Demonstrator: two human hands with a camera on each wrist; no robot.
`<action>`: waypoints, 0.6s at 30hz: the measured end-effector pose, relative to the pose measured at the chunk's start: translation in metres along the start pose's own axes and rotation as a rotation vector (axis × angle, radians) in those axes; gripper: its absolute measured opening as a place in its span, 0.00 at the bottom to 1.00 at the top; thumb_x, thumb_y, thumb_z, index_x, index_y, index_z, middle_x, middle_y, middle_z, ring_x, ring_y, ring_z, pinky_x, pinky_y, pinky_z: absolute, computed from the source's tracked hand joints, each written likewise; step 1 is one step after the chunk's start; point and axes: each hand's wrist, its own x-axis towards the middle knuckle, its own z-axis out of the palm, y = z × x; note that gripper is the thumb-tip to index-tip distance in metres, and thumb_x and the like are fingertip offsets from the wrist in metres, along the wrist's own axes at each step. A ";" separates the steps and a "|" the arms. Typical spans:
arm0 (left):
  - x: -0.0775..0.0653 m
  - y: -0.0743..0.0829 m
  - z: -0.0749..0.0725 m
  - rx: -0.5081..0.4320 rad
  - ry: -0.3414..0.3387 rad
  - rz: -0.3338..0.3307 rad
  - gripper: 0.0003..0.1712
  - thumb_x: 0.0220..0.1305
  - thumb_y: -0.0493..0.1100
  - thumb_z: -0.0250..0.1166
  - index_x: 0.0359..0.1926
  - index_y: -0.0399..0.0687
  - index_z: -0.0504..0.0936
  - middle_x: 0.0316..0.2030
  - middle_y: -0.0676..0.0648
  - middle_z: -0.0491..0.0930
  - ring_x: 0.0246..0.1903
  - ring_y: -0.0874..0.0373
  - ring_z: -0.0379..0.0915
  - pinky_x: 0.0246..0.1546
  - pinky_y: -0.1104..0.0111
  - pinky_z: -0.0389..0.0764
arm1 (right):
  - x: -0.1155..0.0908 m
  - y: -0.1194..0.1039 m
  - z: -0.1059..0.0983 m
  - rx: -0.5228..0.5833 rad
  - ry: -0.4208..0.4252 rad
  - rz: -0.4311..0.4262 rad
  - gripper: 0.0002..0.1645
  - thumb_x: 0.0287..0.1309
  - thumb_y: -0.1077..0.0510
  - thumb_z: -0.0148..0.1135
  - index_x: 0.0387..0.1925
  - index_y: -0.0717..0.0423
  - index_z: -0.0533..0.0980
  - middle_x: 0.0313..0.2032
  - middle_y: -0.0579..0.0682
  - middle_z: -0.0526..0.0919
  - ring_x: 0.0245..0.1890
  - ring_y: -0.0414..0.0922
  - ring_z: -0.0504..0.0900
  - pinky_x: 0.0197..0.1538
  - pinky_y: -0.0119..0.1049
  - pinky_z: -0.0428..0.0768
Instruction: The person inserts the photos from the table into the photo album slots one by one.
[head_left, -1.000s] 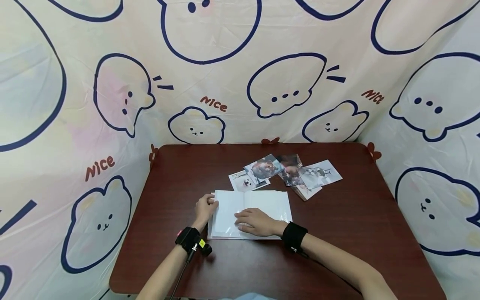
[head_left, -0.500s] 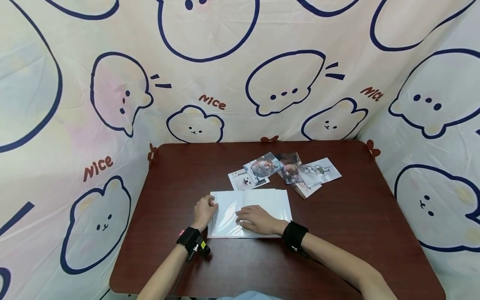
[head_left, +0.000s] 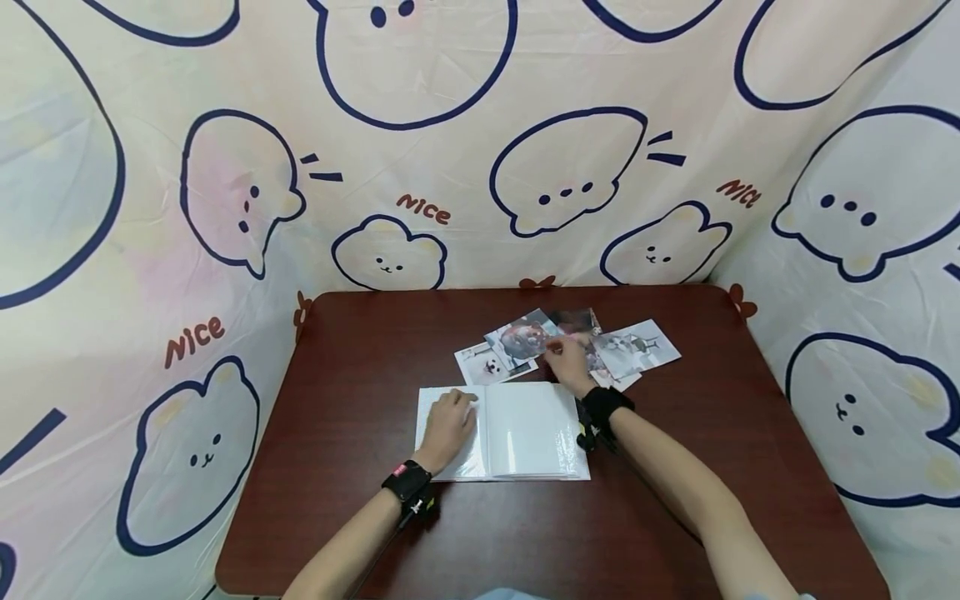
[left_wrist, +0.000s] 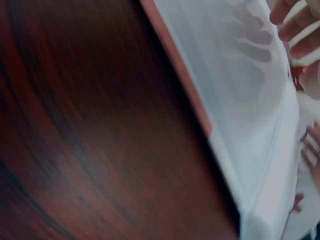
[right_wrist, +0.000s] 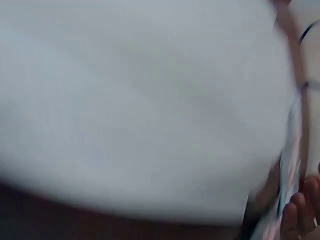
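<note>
Left wrist, unlike right, shows the album (left_wrist: 180, 72) edged pink; left hand (head_left: 448, 423) relaxed, right hand (head_left: 571, 367) hard to judge.

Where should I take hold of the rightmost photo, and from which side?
I'd pinch the rightmost photo by its right edge, coming from the right with the right hand. It looks flat and thin, its left part overlaps other photos, and its right end juts past them.

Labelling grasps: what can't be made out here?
Head view: right hand hides part of the dark photo.
Head view: left hand hides part of the open book.
Left wrist view: right edge cuts off the left hand.
Right wrist view: right edge cuts off the fingers; whether they grip a photo is unclear.
Right wrist view: blur smears the white surface.
</note>
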 end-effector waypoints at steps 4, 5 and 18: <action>0.004 0.016 0.010 0.083 -0.097 0.169 0.12 0.69 0.41 0.67 0.51 0.46 0.84 0.48 0.44 0.84 0.50 0.48 0.81 0.45 0.57 0.81 | 0.023 0.022 -0.009 -0.183 0.031 0.028 0.20 0.70 0.63 0.58 0.58 0.73 0.77 0.50 0.72 0.79 0.51 0.67 0.77 0.56 0.59 0.75; 0.004 0.019 0.012 0.105 -0.123 0.200 0.13 0.70 0.43 0.66 0.53 0.47 0.84 0.51 0.44 0.84 0.54 0.48 0.80 0.49 0.57 0.81 | 0.026 0.024 -0.011 -0.228 0.014 0.063 0.22 0.72 0.61 0.57 0.60 0.72 0.75 0.52 0.72 0.77 0.54 0.67 0.76 0.58 0.60 0.74; 0.003 0.028 0.026 0.133 -0.258 0.290 0.21 0.78 0.47 0.57 0.65 0.49 0.80 0.69 0.40 0.75 0.69 0.44 0.70 0.68 0.52 0.74 | 0.045 0.036 -0.016 -0.132 -0.034 0.220 0.25 0.69 0.55 0.62 0.58 0.71 0.78 0.48 0.67 0.86 0.50 0.63 0.83 0.56 0.54 0.80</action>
